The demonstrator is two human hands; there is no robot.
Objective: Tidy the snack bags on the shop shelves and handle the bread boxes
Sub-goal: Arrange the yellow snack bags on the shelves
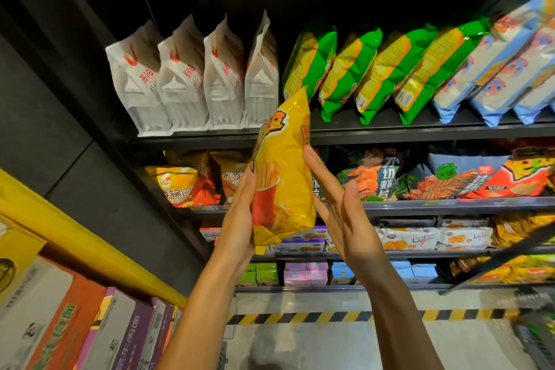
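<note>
I hold a yellow snack bag (283, 171) upright in front of the shelves, its top reaching the edge of the top shelf (390, 133). My left hand (240, 213) presses flat against the bag's left side and bottom. My right hand (339, 204) has straight fingers along the bag's right side, the fingertips touching it. On the top shelf stand several white bags (180, 81), several green and yellow bags (360, 72) and blue and white bags (504, 69). The bag is below the gap between the white and green rows.
The second shelf (435, 204) holds yellow, dark and red snack bags (450, 177). Lower shelves carry packets and small boxes (303, 275). At the left, cartons (75, 330) stand under a yellow beam (90, 252). A yellow and black striped strip (300, 317) marks the floor.
</note>
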